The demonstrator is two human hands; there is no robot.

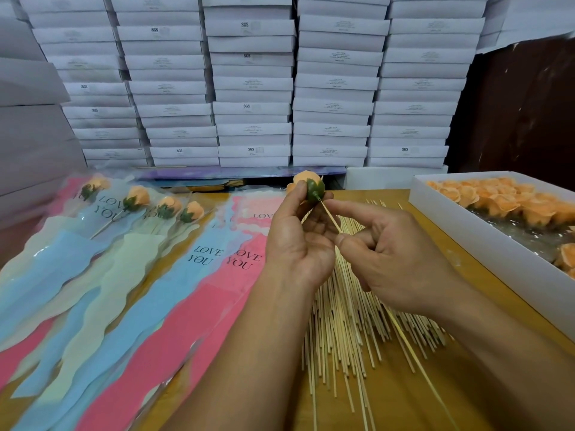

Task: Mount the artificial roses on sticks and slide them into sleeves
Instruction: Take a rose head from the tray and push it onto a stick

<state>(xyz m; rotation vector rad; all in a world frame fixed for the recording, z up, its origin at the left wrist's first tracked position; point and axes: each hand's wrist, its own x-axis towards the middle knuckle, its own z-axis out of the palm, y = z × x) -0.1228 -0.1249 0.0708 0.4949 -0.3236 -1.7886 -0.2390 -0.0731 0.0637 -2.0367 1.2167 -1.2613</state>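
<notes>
While left hand (295,241) pinches the rose (308,186) base-down, stick (331,217) runs from the base back into right hand (401,259)'s pinch; push along that axis.

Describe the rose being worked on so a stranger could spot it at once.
Start at the pile of bare sticks mid-table and look just above it. The left hand holds an orange rose up; alone among the roses, it is off the table.
</notes>
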